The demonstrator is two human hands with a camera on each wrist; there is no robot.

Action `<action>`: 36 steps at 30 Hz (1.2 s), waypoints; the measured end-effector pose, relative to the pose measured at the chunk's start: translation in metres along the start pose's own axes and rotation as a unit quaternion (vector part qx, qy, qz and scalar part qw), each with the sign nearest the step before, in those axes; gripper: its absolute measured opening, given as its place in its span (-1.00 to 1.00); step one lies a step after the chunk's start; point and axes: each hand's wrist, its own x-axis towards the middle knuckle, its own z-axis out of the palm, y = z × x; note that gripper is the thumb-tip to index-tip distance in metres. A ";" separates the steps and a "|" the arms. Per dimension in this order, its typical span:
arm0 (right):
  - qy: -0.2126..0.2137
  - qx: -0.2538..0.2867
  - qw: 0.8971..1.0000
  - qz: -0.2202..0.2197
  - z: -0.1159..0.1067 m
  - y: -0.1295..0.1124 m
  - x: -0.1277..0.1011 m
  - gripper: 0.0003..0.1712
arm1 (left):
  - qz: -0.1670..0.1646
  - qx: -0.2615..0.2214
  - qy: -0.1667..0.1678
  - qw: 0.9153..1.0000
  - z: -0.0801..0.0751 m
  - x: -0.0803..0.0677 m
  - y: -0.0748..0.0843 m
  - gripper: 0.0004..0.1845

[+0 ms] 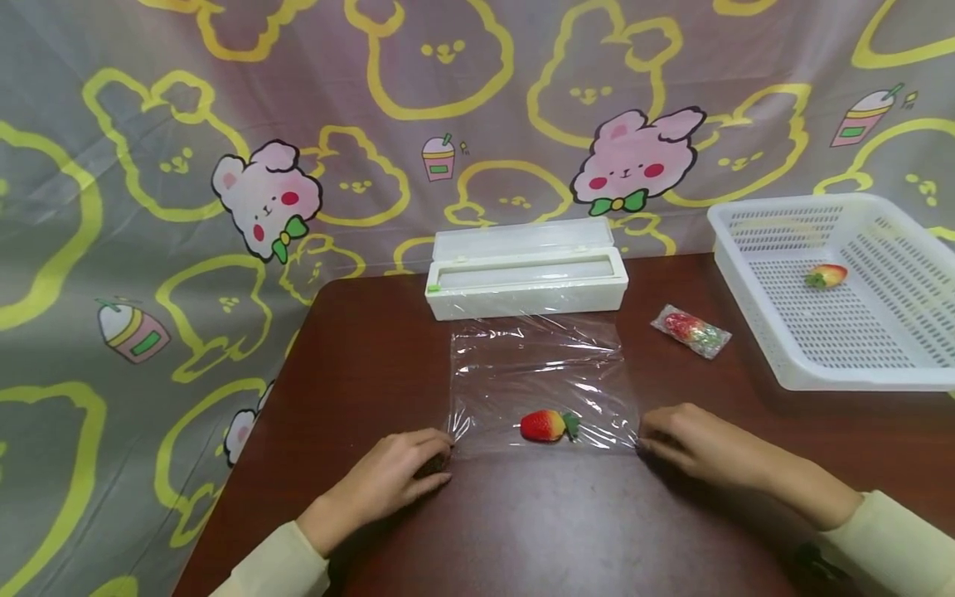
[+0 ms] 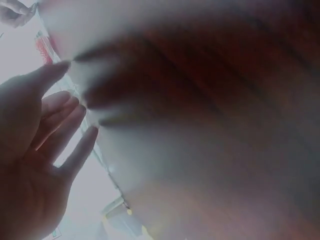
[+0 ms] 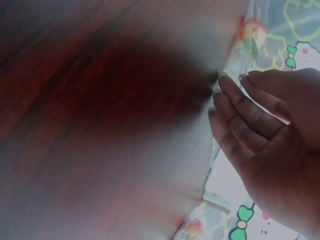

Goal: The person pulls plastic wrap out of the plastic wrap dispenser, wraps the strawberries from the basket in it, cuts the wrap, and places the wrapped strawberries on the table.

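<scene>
Near the counter's front edge, the left hand (image 1: 399,474) and right hand (image 1: 694,444) rest with fingers loosely extended on the near corners of a thin, clingy plastic wrap sheet (image 1: 540,377), likely flimsy, holding a light toy strawberry (image 1: 547,425), with the dispenser box (image 1: 525,278) beyond.

Bare worktop (image 1: 537,531) lies open between my hands; the film box (image 1: 525,282) blocks behind, the basket (image 1: 843,290) stands at right

Three toy strawberries in all: one bare on the plastic sheet (image 1: 537,373), one wrapped, one in the single white basket (image 1: 753,332); one film dispenser (image 1: 525,282).
</scene>
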 end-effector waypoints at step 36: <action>-0.001 -0.027 0.976 0.214 -0.002 0.007 0.027 -0.75 | -0.192 -0.055 0.055 0.978 0.005 0.027 -0.002 -0.84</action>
